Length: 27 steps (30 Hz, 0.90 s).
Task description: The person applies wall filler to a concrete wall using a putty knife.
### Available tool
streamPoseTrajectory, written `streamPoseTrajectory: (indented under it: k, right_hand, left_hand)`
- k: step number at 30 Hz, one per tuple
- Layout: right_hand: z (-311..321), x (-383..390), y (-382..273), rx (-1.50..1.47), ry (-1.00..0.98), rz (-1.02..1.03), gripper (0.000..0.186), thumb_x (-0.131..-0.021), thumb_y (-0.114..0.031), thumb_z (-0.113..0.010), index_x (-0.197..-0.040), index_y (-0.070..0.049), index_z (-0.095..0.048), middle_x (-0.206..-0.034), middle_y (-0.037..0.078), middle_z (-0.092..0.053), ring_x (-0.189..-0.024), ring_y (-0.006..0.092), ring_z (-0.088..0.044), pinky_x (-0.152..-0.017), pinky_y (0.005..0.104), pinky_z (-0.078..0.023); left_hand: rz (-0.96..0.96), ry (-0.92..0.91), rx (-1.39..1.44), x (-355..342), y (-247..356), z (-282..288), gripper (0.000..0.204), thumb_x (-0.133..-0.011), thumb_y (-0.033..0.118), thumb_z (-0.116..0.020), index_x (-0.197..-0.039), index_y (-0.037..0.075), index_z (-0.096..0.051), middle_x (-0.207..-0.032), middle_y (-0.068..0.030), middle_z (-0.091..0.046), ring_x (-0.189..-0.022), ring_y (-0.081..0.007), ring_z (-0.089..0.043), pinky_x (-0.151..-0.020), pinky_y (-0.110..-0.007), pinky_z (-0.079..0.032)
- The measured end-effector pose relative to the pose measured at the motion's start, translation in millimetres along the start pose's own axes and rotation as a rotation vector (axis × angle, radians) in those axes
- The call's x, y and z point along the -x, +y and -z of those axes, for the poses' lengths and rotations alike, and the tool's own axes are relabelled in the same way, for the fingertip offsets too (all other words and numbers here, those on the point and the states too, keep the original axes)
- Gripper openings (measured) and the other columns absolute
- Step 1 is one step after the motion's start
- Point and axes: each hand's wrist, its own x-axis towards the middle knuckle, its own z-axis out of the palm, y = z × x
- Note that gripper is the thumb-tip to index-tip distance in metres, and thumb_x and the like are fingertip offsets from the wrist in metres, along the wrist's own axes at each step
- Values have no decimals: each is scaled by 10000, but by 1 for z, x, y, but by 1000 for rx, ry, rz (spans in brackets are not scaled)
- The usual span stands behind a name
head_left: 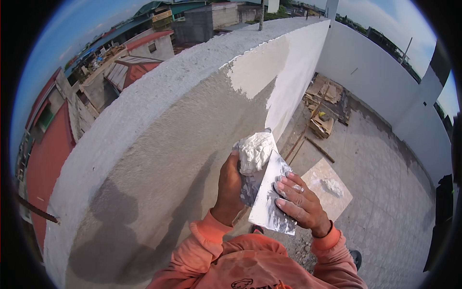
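Note:
My left hand [228,187] is closed round the edge of a smeared grey flat plate [250,189] with a thick lump of white putty [256,152] on top. Its far fingers are hidden behind the plate. In my right hand [303,202] is a wide metal putty blade [270,196], coated white along much of its face, with my fingers laid across it. The blade's edge meets the plate beside the putty. White smears cover the right fingertips. Both tools are in front of my chest, close to the half-coated wall [187,130].
Smooth white coating [257,67] covers the wall's far part; its near part is rough grey. Below right, a pale square board [338,204] bears more putty. Flattened cardboard [323,126] and a rod [319,150] lie on the tiled floor [380,192]. A rusty bar [38,210] juts out at left.

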Motion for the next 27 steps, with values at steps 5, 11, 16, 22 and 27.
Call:
streamPoseTrajectory:
  k: [5, 11, 16, 22, 27]
  right_hand:
    - [0, 8, 3, 55, -16, -20, 349, -931, -76, -569, -1276, -30, -592, -1393, 205, -563, -1301, 367, -543, -1123, 541, -398]
    - [3, 14, 7, 101, -56, -52, 368, -937, -85, -561, -1300, -38, -592, -1399, 186, -565, -1311, 350, -536, -1136, 527, -390]
    - [1, 20, 12, 116, -87, -83, 392, -926, -72, -580, -1316, -39, -586, -1403, 185, -562, -1320, 348, -528, -1143, 527, -381]
    - [-6, 26, 23, 72, -36, -125, 498, -850, -45, -679, -1335, -33, -565, -1411, 189, -554, -1330, 354, -518, -1139, 522, -390]
    - [-13, 39, 38, 111, -9, -177, 608, -782, -22, -746, -1353, -37, -537, -1419, 188, -545, -1333, 357, -514, -1133, 521, -401]
  left_hand:
    - [-94, -44, -122, 0, -4, 1, 484, -1095, 325, -289, -1295, -35, -543, -1206, -135, -641, -1066, -198, -658, -934, -347, -529]
    - [-201, -6, -330, -2, -8, 0, 500, -1095, 310, -269, -1246, -43, -589, -1163, -138, -673, -1015, -185, -675, -895, -323, -529]
    - [-219, -21, -409, -3, -9, 2, 503, -1097, 309, -259, -1258, -43, -580, -1161, -137, -670, -1031, -184, -669, -909, -322, -522]
    - [-322, -10, -625, -9, -16, 14, 490, -1090, 307, -278, -1280, -47, -558, -1202, -140, -652, -1059, -188, -661, -921, -321, -522]
    - [-21, 79, -153, 0, -10, -1, 479, -1069, 321, -329, -1286, -40, -556, -1214, -139, -647, -1070, -198, -659, -925, -327, -527]
